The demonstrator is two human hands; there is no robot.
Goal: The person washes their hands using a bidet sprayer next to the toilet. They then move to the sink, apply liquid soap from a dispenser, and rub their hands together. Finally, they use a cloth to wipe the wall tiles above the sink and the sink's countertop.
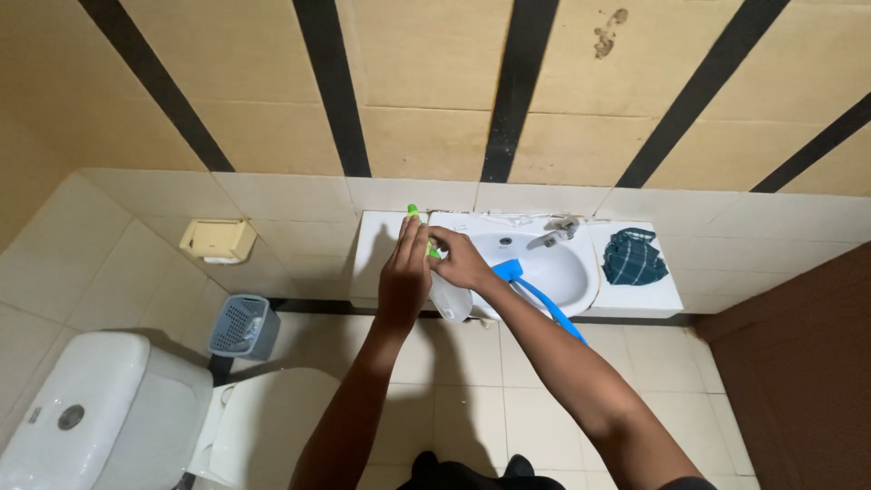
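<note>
Over the left rim of a white washbasin (581, 281), both my hands meet on a clear spray bottle (450, 299) with a green spray head (415, 214). My left hand (405, 268) wraps around the green head from the left. My right hand (463, 259) grips the bottle's neck from the right. The bottle's body hangs tilted below my hands. A blue-handled brush (526, 286) lies with its head in the basin and its handle running under my right forearm.
A chrome tap (555, 234) sits at the basin's back. A dark checked cloth (633, 257) lies on the counter's right end. On the left are a toilet (100, 408), a grey bin (243, 327) and a wall paper holder (218, 239). A brown door (798, 363) stands at right.
</note>
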